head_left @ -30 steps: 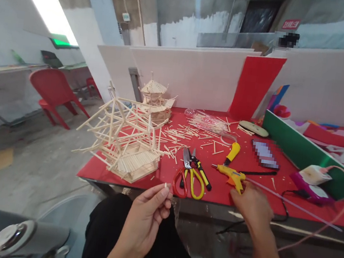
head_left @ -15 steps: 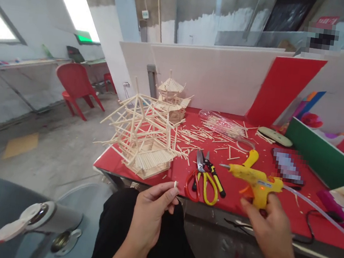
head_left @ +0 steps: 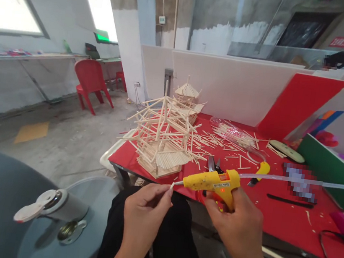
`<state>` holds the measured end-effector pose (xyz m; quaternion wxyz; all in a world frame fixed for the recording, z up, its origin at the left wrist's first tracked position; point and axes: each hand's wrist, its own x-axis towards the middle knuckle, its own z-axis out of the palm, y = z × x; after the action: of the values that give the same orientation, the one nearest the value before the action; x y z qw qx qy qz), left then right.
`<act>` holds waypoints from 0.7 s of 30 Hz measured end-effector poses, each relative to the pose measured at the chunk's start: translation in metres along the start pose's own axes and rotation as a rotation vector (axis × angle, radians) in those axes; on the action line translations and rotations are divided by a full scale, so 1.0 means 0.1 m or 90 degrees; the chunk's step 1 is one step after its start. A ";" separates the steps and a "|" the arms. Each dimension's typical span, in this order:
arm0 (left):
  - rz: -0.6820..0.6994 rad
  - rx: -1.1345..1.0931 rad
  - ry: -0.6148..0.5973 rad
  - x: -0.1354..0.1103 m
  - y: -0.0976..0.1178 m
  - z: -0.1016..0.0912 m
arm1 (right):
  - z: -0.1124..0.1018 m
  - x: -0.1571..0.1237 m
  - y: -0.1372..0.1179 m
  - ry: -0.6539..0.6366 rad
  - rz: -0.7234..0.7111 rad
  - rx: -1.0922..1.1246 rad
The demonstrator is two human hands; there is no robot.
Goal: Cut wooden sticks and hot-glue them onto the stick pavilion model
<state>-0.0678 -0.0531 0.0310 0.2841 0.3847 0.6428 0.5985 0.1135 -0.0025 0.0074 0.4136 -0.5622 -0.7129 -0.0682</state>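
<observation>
Between thumb and fingertips, my left hand point(head_left: 145, 216) pinches a short wooden stick point(head_left: 172, 185) above my lap. My right hand point(head_left: 237, 222) grips a yellow hot glue gun point(head_left: 212, 182), its small orange light lit. The gun's nozzle points left and meets the stick's end, or nearly so. Just beyond, on the red table, stands a pavilion frame of wooden sticks point(head_left: 162, 132) with part of its lower roof covered. A smaller stick pavilion point(head_left: 188, 91) is behind it. Pliers or cutters point(head_left: 211, 164) lie mostly hidden behind the glue gun.
Loose sticks point(head_left: 208, 140) and a plastic bag of sticks point(head_left: 234, 134) cover the middle of the red table point(head_left: 285, 228). A utility knife point(head_left: 260, 173) lies at right, near a green board point(head_left: 328, 170). An open bottle point(head_left: 67, 205) stands on a grey stool at left.
My right hand has brought the glue gun left, to the stick in my left hand, covering most of the cutters. The whole view has shifted, with the table's things now farther right.
</observation>
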 end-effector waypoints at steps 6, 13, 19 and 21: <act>0.103 0.060 0.003 -0.02 -0.11 -0.05 | -0.02 0.01 -0.06 0.010 -0.043 -0.053; 0.209 0.119 0.010 -0.02 -0.15 -0.06 | -0.01 0.02 -0.06 0.027 -0.091 -0.075; 0.228 0.152 0.017 -0.03 -0.15 -0.05 | -0.01 0.02 -0.02 0.044 -0.101 -0.092; 0.227 0.157 0.013 -0.03 -0.15 -0.04 | 0.00 0.03 -0.01 0.042 -0.097 -0.096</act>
<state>-0.0720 -0.0582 0.0160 0.1177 0.5182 0.6356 0.5601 0.1125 -0.0013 0.0099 0.3873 -0.5331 -0.7324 -0.1713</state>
